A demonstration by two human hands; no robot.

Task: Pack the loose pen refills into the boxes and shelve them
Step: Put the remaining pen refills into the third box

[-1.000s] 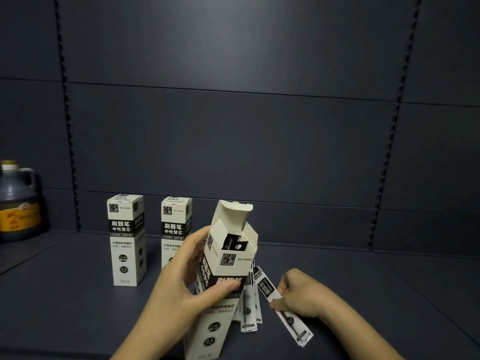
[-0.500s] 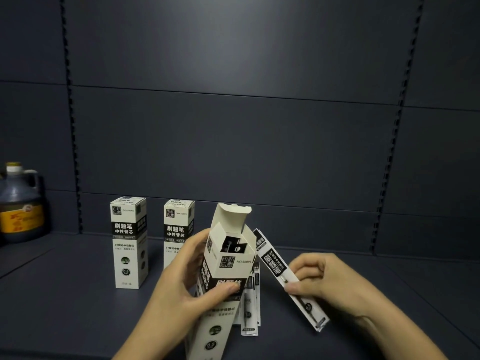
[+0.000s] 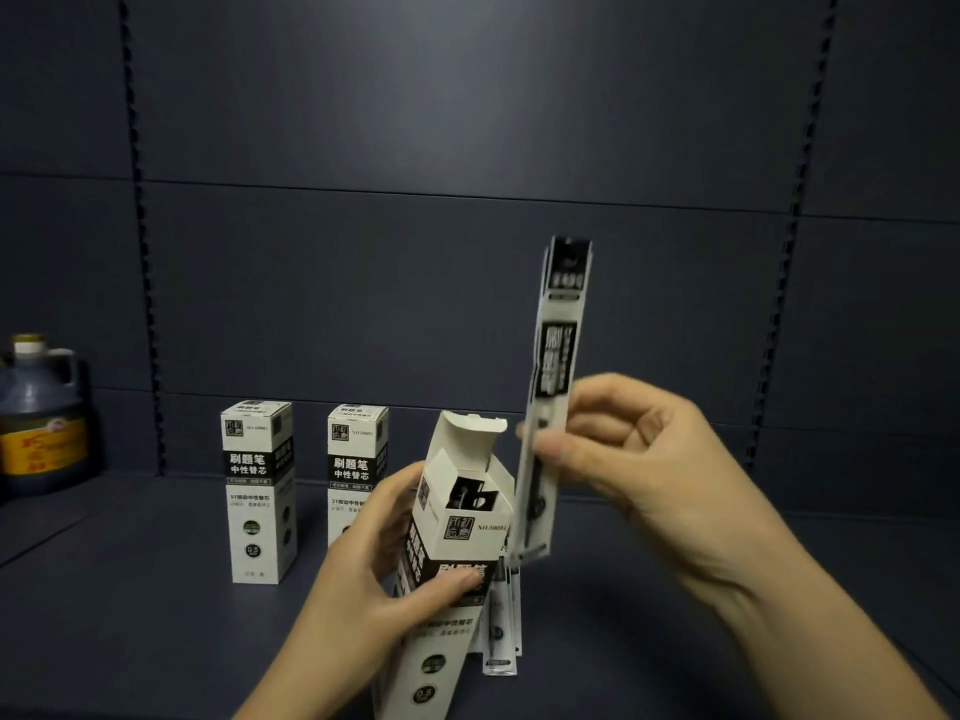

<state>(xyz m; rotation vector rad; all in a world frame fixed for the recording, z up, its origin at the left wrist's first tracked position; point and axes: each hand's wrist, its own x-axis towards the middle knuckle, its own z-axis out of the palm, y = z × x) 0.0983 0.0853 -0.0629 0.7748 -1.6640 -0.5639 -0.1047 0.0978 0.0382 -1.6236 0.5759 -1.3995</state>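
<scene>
My left hand (image 3: 379, 569) grips an open white-and-black refill box (image 3: 457, 543), tilted, its top flap up and refills showing inside. My right hand (image 3: 639, 459) pinches one packaged pen refill (image 3: 558, 356) and holds it nearly upright, its lower end just right of the box's mouth. More loose refill packs (image 3: 501, 631) lie on the shelf behind the box, partly hidden by it. Two closed boxes stand upright on the shelf: one at left (image 3: 258, 491), one beside it (image 3: 356, 459).
A dark bottle with a yellow label (image 3: 39, 423) stands at the far left of the dark shelf (image 3: 130, 615). A dark back panel with slotted uprights (image 3: 467, 200) closes the rear.
My right hand has lifted the refill pack off the shelf and swung it from slanting low to nearly upright beside the box's opening. My left hand keeps its grip on the box.
</scene>
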